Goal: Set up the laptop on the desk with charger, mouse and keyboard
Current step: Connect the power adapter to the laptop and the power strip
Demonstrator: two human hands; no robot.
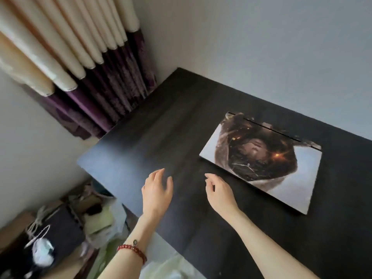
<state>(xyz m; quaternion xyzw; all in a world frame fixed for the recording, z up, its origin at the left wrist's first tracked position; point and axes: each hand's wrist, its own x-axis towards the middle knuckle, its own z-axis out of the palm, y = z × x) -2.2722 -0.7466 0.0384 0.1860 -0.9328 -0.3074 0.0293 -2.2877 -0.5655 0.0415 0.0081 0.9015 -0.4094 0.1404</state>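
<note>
A closed laptop (261, 162) lies flat on the dark desk (161, 137), toward the right; its lid carries a printed picture of a dark hooded figure. My left hand (158, 192) hovers over the desk left of the laptop, fingers spread and holding nothing; a red bead bracelet sits on that forearm. My right hand (219, 193) hangs just off the laptop's near left corner, fingers loosely curled and apart, not touching it. No charger, mouse or keyboard is in view.
Cream and purple curtains (86, 77) hang beyond the desk's far left corner. A plain wall (261, 47) runs behind the desk. On the floor at lower left stand a dark box (50, 234) with white cords and pale plastic bags (102, 222).
</note>
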